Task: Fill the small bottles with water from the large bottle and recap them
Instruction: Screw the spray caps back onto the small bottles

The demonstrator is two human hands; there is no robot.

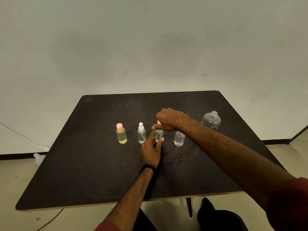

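Note:
Four small bottles stand in a row on the dark table [93,172]. A yellow bottle [121,135] with a pink cap is leftmost, then a clear spray bottle [141,133]. My left hand [150,150] holds the body of the third small clear bottle [159,134] between thumb and fingers. My right hand [168,120] comes from above and pinches its pink cap [158,122]. A purple-tinted bottle [179,139] stands to the right, its top hidden behind my right forearm. The large clear bottle [211,120] stands uncapped at the far right.
A white wall rises behind the table. A white cable and plug [38,155] lie on the floor at the left. A table leg [189,207] and my dark-trousered legs show below the near edge.

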